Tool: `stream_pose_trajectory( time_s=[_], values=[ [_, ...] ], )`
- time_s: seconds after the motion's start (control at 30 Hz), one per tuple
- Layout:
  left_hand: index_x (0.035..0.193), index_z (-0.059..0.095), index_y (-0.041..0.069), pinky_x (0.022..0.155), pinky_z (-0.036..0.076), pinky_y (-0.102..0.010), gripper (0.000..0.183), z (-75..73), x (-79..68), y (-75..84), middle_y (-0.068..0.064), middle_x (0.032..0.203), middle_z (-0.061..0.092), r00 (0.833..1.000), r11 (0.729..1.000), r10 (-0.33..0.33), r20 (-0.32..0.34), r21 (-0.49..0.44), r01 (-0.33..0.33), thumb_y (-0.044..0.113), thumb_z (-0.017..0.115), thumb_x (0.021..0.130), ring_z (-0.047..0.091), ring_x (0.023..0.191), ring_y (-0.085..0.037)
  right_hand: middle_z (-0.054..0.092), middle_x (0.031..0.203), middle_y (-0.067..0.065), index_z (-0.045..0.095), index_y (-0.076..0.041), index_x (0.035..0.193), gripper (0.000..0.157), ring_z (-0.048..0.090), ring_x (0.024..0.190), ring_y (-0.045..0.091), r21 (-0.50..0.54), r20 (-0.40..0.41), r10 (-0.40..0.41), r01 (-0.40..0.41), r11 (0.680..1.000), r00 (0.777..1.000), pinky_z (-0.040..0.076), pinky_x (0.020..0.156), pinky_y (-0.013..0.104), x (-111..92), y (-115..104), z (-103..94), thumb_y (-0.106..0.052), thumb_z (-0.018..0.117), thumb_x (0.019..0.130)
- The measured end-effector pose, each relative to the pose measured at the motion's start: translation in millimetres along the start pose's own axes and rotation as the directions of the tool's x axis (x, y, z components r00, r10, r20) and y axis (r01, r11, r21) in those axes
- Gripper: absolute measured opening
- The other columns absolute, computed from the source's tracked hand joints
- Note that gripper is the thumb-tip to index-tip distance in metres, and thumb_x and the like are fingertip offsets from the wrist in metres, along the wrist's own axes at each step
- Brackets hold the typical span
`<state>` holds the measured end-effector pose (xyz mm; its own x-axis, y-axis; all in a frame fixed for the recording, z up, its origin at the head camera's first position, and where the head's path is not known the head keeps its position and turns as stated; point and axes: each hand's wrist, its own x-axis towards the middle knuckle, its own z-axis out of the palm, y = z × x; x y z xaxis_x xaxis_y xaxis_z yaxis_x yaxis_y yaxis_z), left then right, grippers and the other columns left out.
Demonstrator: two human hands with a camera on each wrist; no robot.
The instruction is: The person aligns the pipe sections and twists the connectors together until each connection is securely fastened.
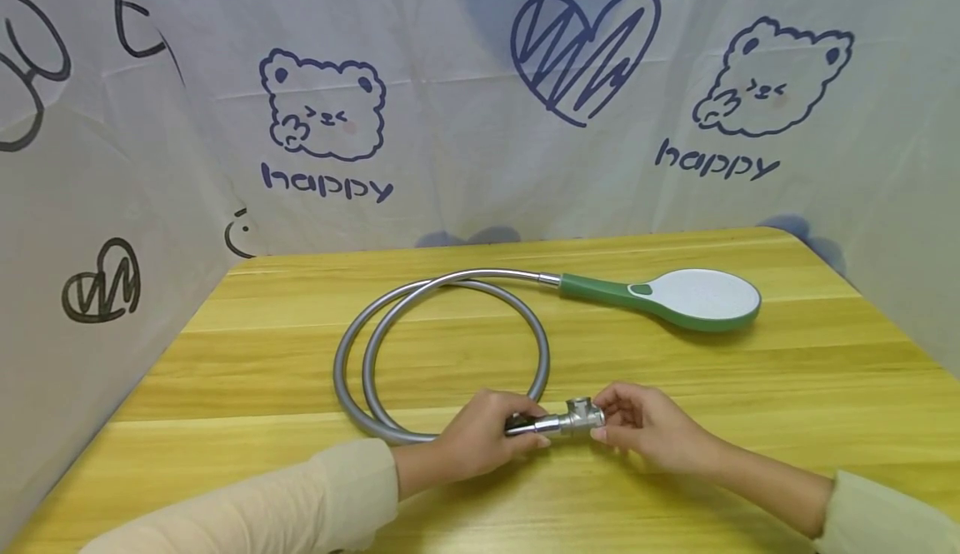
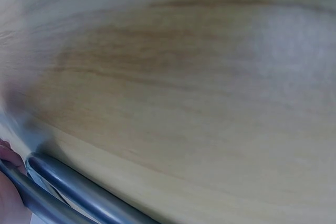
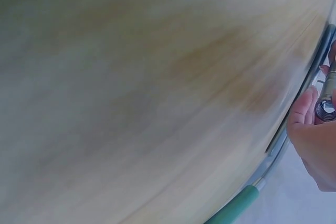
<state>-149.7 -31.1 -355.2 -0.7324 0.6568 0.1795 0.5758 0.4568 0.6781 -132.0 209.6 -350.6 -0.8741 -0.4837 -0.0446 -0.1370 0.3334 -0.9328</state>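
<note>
A grey shower hose lies looped on the table. Its chrome end is in my left hand, thumb above and fingers below. At the tip of that end sits a metal tee-shaped fitting. My right hand pinches the fitting's right side between thumb and curled fingers. An open threaded mouth of the fitting shows in the right wrist view. In the left wrist view two runs of hose pass beside a sliver of the left hand.
A green and white shower head lies face up at the back right, joined to the hose's other end. The wood-grain table meets a white cloth backdrop with drawn bears and hearts behind and at the sides.
</note>
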Motion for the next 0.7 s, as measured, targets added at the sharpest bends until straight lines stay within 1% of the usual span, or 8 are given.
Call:
stream_pose_trajectory(
  time_s=[0.13,0.33,0.47,0.7],
  values=[
    [0.094,0.070,0.004,0.059,0.044,-0.011,0.018,0.1,-0.4,-1.0,-0.005,0.084,0.071,1.000,1.000,0.010,-0.005,0.000,-0.010,0.016,0.072,0.080,0.050,0.065,0.003,0.062,0.094,0.016,0.055,0.012,0.105,0.034,0.059,0.076,0.006,-0.005,-0.029,0.014,-0.014,1.000,0.999,0.051,0.064,0.021,0.8,0.1,0.6,-0.012,0.066,0.085],
    [0.094,0.070,0.004,0.057,0.043,-0.010,0.018,0.5,-0.9,-2.0,-0.005,0.083,0.071,1.000,1.000,0.017,-0.005,0.004,-0.017,0.016,0.072,0.080,0.049,0.063,0.004,0.060,0.091,0.013,0.053,0.013,0.107,0.037,0.058,0.075,0.008,0.024,-0.024,0.030,-0.030,0.999,0.999,0.051,0.063,0.022,1.0,0.0,0.6,-0.013,0.066,0.085],
    [0.094,0.070,0.004,0.057,0.043,-0.011,0.018,0.2,-1.1,-2.0,-0.005,0.083,0.071,1.000,1.000,0.016,-0.005,0.009,-0.016,0.016,0.072,0.080,0.048,0.063,0.004,0.059,0.088,0.011,0.050,0.014,0.107,0.038,0.059,0.074,0.009,0.056,-0.018,0.021,-0.020,0.998,1.000,0.052,0.063,0.023,1.2,0.2,1.2,-0.013,0.065,0.086],
    [0.093,0.071,0.005,0.058,0.042,-0.011,0.017,-1.0,-1.3,-1.2,-0.004,0.083,0.070,1.000,1.000,0.015,0.003,0.019,-0.016,0.016,0.072,0.080,0.047,0.064,0.002,0.058,0.085,0.011,0.046,0.015,0.108,0.037,0.059,0.070,0.009,0.074,-0.018,-0.006,0.007,0.997,1.000,0.052,0.061,0.025,1.7,2.4,2.3,-0.011,0.063,0.087]
  ],
)
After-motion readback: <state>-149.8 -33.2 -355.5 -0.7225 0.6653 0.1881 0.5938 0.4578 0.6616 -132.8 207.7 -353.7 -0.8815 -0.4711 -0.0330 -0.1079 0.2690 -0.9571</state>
